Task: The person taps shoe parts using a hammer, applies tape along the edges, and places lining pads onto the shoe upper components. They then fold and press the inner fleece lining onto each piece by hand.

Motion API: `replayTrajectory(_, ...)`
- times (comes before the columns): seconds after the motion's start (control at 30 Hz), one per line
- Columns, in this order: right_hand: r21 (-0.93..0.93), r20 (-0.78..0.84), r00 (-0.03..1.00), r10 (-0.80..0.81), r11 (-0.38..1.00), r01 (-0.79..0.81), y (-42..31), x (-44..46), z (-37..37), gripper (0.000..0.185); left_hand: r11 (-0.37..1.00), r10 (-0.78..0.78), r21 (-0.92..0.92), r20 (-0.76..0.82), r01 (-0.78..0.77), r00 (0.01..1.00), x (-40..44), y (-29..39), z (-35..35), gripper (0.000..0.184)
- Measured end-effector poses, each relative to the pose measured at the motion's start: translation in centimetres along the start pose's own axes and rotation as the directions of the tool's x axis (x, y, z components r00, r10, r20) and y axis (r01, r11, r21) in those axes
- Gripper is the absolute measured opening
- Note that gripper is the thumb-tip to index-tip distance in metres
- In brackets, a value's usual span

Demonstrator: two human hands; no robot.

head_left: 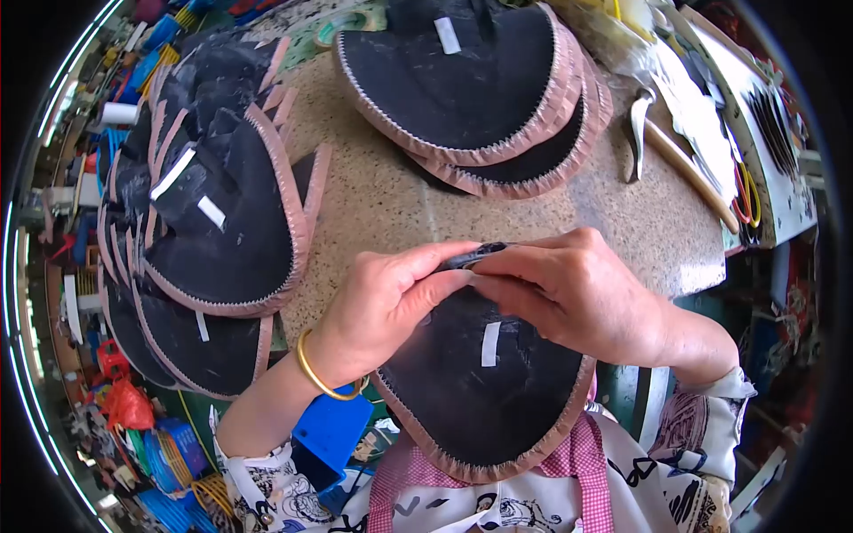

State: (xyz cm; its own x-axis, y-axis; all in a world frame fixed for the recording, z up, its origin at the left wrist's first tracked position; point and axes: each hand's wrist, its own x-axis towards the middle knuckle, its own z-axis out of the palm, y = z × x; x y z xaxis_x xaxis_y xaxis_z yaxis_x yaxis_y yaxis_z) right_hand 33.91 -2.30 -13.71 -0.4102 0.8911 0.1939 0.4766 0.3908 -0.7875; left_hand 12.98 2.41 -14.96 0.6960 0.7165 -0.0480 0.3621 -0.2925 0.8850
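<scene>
A black rounded piece with a gathered pink-brown edge and zigzag stitching (480, 400) hangs over the table's near edge towards my lap. A small white strip is stuck on it. My left hand (391, 289), with a gold bangle at the wrist, pinches the piece's far end. Meeting it there, my right hand (564, 284) is closed on the same end, its fingertips nearly touching the left ones. A bit of black material shows between the fingers; the rest of the grip is hidden. Similar black pieces (444, 89) lie stacked beyond my hands.
More such black pieces (227, 235) are piled at the left. A hammer (689, 169) with a wooden handle lies at the right on the speckled tabletop (373, 213). A tape roll (342, 28) is at the back. A blue bin (338, 426) stands below the table edge.
</scene>
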Motion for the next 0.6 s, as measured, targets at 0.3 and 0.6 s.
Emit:
replayTrajectory(0.3,0.038,-0.194,0.899,0.392,0.919,-0.393,2.0,-6.4,-1.6,0.024,0.994,0.110,0.000,0.066,-0.111,0.992,1.7,0.0,0.7,0.030)
replayTrajectory(0.6,0.081,-0.308,0.761,0.571,0.813,-0.577,4.1,-8.7,-2.4,0.025,0.979,0.139,0.138,0.074,-0.148,0.988,4.6,0.3,2.5,0.025)
